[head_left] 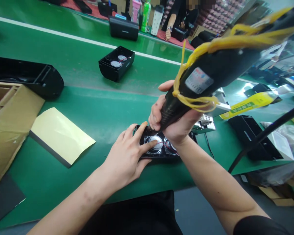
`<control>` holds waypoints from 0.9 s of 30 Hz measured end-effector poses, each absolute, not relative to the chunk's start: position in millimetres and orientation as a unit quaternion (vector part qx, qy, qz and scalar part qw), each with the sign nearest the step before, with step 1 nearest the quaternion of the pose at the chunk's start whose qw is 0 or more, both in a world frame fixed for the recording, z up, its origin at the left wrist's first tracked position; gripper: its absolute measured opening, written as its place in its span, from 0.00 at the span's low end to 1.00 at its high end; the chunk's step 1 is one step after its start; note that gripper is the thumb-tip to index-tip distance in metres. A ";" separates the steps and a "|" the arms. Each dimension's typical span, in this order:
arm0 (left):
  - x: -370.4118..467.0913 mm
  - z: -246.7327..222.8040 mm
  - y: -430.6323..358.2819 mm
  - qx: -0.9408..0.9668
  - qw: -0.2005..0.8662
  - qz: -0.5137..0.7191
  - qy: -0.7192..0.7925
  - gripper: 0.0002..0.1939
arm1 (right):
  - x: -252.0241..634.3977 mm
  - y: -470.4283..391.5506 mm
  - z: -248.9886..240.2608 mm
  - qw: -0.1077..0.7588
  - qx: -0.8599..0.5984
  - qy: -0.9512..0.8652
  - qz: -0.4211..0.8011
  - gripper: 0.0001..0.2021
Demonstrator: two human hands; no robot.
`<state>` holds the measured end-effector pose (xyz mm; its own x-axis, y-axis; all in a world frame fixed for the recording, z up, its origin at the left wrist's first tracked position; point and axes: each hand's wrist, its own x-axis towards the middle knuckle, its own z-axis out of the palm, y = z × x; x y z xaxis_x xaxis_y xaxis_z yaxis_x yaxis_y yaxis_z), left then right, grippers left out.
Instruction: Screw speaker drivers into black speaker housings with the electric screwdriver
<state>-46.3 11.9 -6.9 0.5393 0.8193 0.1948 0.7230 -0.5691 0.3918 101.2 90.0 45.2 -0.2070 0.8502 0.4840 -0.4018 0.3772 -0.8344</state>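
Housing [161, 157] like this should feel light, stiff and slightly slippery; take it by the outer walls, since the thin red wires [164, 142] look fragile. It lies under your left hand [128, 150], whose fingers are spread apart on it, and below your right hand [177, 130], clamped round a power tool [218, 67], probably heavier

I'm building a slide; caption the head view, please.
The left hand rests on an open black speaker case as the right hand grips a black power tool.
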 end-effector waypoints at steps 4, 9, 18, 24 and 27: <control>-45.5 -8.5 13.3 0.868 0.123 0.184 0.445 0.27 | 102.4 84.3 45.9 0.567 -0.236 -0.565 0.551 0.33; -44.9 -7.4 14.1 0.869 0.125 0.178 0.444 0.27 | 102.7 83.4 44.8 0.559 -0.260 -0.570 0.543 0.33; -45.8 -6.3 12.0 0.871 0.118 0.179 0.443 0.27 | 102.2 92.9 31.7 0.561 -0.185 -0.587 0.554 0.29; -48.1 -8.0 7.5 0.869 0.108 0.190 0.443 0.28 | 114.3 88.8 53.9 0.616 -0.200 -0.565 0.512 0.31; -47.1 -10.9 5.6 0.872 0.090 0.194 0.440 0.28 | 143.1 81.6 88.2 0.666 -0.213 -0.546 0.461 0.28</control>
<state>-47.1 5.6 -10.9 0.5380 0.8025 0.2581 0.7324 -0.5965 0.3282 143.1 81.6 88.2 -0.0216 0.8466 0.5318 -0.3809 0.4848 -0.7873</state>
